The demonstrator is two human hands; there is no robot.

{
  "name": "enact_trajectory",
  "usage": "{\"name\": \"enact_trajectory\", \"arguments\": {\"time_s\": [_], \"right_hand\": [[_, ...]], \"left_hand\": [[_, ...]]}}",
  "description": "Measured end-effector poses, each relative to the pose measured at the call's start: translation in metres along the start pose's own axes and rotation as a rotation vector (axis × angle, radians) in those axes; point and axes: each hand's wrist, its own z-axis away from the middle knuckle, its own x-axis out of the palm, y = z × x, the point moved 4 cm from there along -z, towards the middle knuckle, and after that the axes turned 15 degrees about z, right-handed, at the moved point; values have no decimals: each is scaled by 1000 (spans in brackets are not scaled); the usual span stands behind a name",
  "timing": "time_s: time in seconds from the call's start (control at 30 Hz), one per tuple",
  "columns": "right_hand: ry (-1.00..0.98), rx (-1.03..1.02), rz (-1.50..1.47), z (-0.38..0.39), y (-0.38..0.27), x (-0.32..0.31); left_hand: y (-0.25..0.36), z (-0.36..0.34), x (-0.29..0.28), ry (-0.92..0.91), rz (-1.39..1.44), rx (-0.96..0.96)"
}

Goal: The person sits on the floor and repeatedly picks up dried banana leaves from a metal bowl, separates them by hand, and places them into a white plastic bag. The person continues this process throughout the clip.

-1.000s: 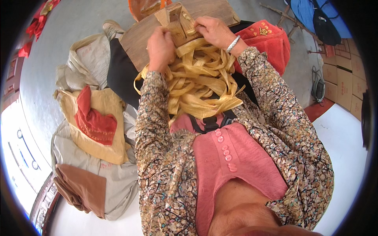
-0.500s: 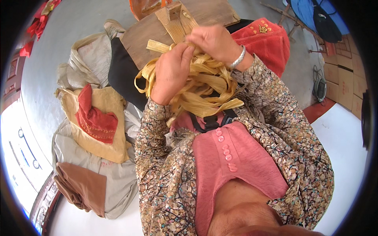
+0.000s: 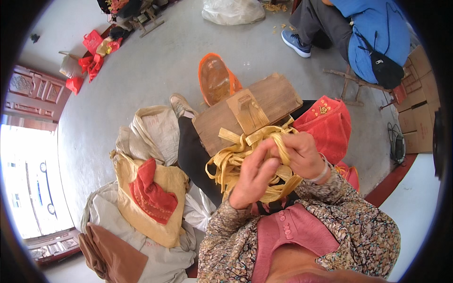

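Note:
My right hand (image 3: 304, 155) is closed around a looped yellow strip (image 3: 283, 148) above my lap. My left hand (image 3: 255, 179) meets it from the left, fingers closed; what they grip is hidden. Beneath both is a tangle of similar flat, fibrous strips (image 3: 224, 167). Just beyond lies a wooden board (image 3: 212, 127) with a smaller slotted wooden block (image 3: 250, 113) on it, across dark-clad legs. A red towel (image 3: 330, 132) with a yellow pattern is at my right.
Sacks (image 3: 151, 212) and a red cloth (image 3: 151, 198) lie at left, near an open door (image 3: 37, 94). An orange container (image 3: 217, 80) stands beyond the board. A person in blue (image 3: 377, 33) sits at back right, near stacked cartons (image 3: 408, 132) and a white bag (image 3: 231, 9).
The view has tilted up, showing more floor and the seated person. My hands have drawn off the wooden block toward me, and a yellow loop now shows in my right hand.

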Motion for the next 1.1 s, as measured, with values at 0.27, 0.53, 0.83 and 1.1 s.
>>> {"name": "enact_trajectory", "arguments": {"time_s": [0.27,0.53,0.83,1.1], "right_hand": [[287,-362,1030,-19,47,-8],[135,-318,992,-1,59,-1],[130,-72,482,15,104,17],[76,-531,1054,-10,32,4]], "left_hand": [[-65,-19,-41,240,56,-208],[-61,7,-58,38,-1132,147],[-108,25,-55,248,-38,-174],[-118,32,-70,212,409,-501]]}}
